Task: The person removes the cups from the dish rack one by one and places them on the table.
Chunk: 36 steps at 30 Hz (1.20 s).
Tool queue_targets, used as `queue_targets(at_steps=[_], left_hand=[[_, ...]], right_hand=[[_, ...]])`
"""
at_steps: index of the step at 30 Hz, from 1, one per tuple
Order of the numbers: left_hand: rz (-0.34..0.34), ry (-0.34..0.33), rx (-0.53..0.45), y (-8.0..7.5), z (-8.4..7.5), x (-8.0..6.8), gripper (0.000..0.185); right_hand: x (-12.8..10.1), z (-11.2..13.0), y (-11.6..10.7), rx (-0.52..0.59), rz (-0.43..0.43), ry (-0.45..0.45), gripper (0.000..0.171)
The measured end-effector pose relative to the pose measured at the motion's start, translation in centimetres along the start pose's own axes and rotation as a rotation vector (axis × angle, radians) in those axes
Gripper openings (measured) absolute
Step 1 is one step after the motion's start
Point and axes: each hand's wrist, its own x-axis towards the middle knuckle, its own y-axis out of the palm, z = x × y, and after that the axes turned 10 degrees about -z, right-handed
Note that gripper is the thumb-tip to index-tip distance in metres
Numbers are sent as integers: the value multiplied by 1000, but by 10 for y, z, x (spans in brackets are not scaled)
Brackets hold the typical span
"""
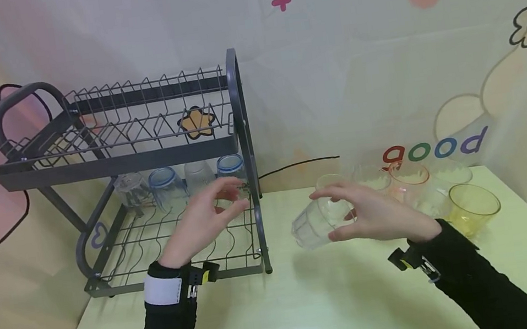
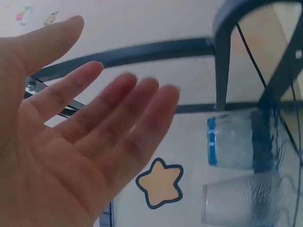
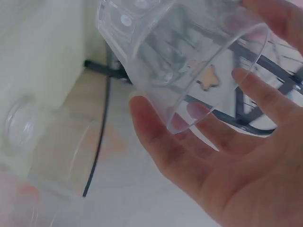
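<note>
My right hand [image 1: 374,211] grips a clear drinking glass [image 1: 313,227] near its rim, thumb on one side and fingers on the other. The glass is tilted above the table, and its mouth faces the palm in the right wrist view. To the left, my left hand [image 1: 202,217] is held in front of the dark dish rack [image 1: 116,164] with loosely bent fingers and nothing in it. On the rack's lower shelf stand a clear glass [image 1: 132,190], a blue glass [image 1: 165,187], a textured clear glass [image 2: 241,198] and another blue glass [image 2: 241,139].
Beyond and beside my right hand, a yellow glass [image 1: 471,209], a pinkish glass [image 1: 409,176] and several clear glasses stand on the pale table [image 1: 312,308]. The rack's upper tier has wire dividers. A thin black cable [image 1: 298,164] runs along the back cloth.
</note>
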Motion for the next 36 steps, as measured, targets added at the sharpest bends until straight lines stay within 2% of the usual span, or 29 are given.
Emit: queue_targets(at_steps=[6,11,14,19,23,32,36], left_hand=[[42,-5,98,-4,7,24,45],[83,-20,209,0,16,45,44],[85,-4,295,4,24,57,44],[75,19,448,14,40,74,49],[79,14,527,20,46,84,55],[22,105,643,33,56,108,56],[-1,178,791,42,58,112,61]], right_hand=[[11,-15,-9,-141,84,-19,67],[18,-24,-17,-238,133,-45,63],[22,-31,-16,-299,156,-72,62],[28,-43,-8,-332,187,-77,64],[29,-49,-6,-334,225,-49,64],[25,-48,-1,-412,307,-54,61],[23,-49,3,-427,317,-52,61]])
